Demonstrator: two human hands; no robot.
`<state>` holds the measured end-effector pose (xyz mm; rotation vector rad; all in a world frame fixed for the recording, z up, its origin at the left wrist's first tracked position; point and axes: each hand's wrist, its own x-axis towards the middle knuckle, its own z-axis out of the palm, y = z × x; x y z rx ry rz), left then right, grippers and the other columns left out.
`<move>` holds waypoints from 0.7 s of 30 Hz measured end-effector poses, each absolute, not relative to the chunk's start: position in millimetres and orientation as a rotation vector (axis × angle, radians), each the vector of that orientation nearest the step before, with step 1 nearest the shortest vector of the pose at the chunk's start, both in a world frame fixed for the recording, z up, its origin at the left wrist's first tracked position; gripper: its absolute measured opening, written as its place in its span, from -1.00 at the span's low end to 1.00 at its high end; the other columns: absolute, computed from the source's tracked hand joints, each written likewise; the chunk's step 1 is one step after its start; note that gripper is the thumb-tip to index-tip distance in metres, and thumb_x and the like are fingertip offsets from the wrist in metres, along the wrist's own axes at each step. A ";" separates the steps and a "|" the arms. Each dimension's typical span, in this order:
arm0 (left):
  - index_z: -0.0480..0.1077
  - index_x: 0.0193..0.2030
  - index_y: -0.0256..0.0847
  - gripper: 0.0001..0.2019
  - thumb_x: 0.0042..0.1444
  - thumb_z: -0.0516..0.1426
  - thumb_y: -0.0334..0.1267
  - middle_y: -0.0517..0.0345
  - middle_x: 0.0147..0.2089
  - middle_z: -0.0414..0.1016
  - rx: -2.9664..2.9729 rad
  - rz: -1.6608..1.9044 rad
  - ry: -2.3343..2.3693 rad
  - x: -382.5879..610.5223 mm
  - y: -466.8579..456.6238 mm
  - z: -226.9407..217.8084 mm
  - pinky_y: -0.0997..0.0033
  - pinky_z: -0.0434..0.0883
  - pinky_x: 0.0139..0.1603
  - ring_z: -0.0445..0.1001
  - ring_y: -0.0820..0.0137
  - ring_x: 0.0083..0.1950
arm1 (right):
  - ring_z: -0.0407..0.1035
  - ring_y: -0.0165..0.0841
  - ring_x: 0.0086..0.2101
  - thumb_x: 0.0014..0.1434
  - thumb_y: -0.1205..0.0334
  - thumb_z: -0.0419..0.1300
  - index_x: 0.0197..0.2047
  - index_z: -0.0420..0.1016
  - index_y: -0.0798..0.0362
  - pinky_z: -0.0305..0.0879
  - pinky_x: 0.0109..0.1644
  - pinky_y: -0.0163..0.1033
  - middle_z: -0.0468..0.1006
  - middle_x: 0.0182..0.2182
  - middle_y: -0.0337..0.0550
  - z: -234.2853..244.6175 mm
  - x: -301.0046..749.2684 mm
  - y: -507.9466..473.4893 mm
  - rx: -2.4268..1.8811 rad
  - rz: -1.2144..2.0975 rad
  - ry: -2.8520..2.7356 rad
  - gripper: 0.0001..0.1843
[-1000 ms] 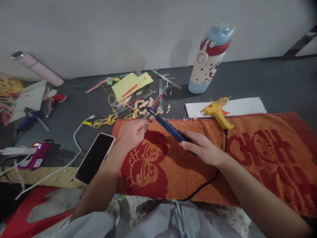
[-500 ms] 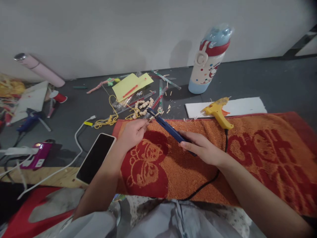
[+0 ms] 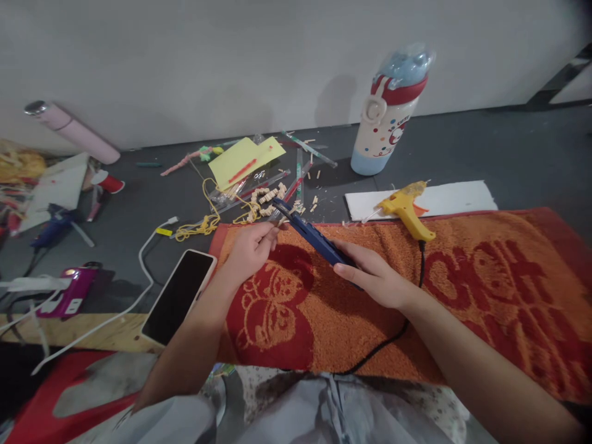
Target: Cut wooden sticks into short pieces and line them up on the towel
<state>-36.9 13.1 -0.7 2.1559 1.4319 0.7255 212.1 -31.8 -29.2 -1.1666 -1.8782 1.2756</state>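
Note:
My right hand [image 3: 370,271] is closed around the lower end of a long dark-blue tool [image 3: 314,237], whose exact kind I cannot make out. The tool slants up to the left, and its narrow split tip reaches just above my left fingers. My left hand [image 3: 250,246] is in a pinch on a thin pale wooden stick [image 3: 283,222], mostly hidden by the fingers, close to the tool's tip. Both hands are over an orange and red towel [image 3: 351,327]. Beyond the fingertips lies a row of small pale wooden pieces [image 3: 261,198], with several loose bits [image 3: 315,201] to its right.
A yellow glue gun [image 3: 409,209] rests on a white board [image 3: 453,198]; its cord crosses the towel. A cartoon bottle [image 3: 386,123] stands behind. Left of the towel are a phone [image 3: 179,296], a white cable [image 3: 147,259], yellow yarn [image 3: 198,228] and a blue glue gun [image 3: 55,225].
The tool's tip has shifted very slightly left and up over my left fingers. Both hands keep their grips and almost the same places.

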 end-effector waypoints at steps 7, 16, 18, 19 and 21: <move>0.17 -0.58 -0.20 -0.68 0.22 -0.06 -0.27 0.21 -0.60 0.28 2.340 0.659 1.394 -44.0 15.8 -2.2 0.50 0.20 -0.46 0.27 0.49 -0.55 | 0.42 -0.23 -0.26 0.29 -0.02 -0.01 -0.02 0.43 0.15 0.31 -0.12 -0.15 0.55 -0.26 -0.03 -19.0 213.4 -30.2 -1.132 1.324 -1.955 -0.56; 0.30 -0.48 -0.22 -0.74 0.21 -0.05 -0.30 0.13 -0.49 0.42 2.392 0.548 1.434 -51.7 20.5 -5.4 0.50 0.27 -0.37 0.38 0.44 -0.44 | 0.27 -0.35 -0.40 0.25 -0.06 0.03 -0.24 0.40 0.09 0.19 -0.28 -0.25 0.39 -0.42 -0.21 -16.4 216.4 -27.7 -1.162 1.431 -1.849 -0.64; 0.36 -0.41 -0.23 -0.72 0.25 -0.07 -0.25 0.13 -0.47 0.44 2.359 0.558 1.467 -51.4 20.0 -4.2 0.49 0.28 -0.35 0.40 0.43 -0.43 | 0.25 -0.36 -0.41 0.23 -0.08 0.05 -0.28 0.38 0.08 0.18 -0.30 -0.26 0.36 -0.44 -0.22 -17.7 216.5 -26.8 -1.160 1.514 -1.773 -0.63; 0.39 -0.36 -0.23 -0.72 0.26 -0.08 -0.23 0.13 -0.46 0.44 2.344 0.573 1.484 -51.2 19.5 -3.8 0.49 0.28 -0.35 0.41 0.43 -0.42 | 0.25 -0.37 -0.41 0.22 -0.09 0.05 -0.30 0.37 0.08 0.18 -0.31 -0.27 0.36 -0.44 -0.21 -18.2 216.6 -26.6 -1.156 1.574 -1.716 -0.63; 0.42 -0.26 -0.24 -0.71 0.28 -0.09 -0.20 0.13 -0.45 0.46 2.317 0.610 1.525 -51.0 18.6 -3.8 0.50 0.28 -0.35 0.42 0.43 -0.42 | 0.26 -0.38 -0.43 0.19 -0.11 0.07 -0.34 0.36 0.08 0.19 -0.32 -0.27 0.36 -0.44 -0.20 -18.4 217.2 -26.5 -1.133 1.720 -1.575 -0.61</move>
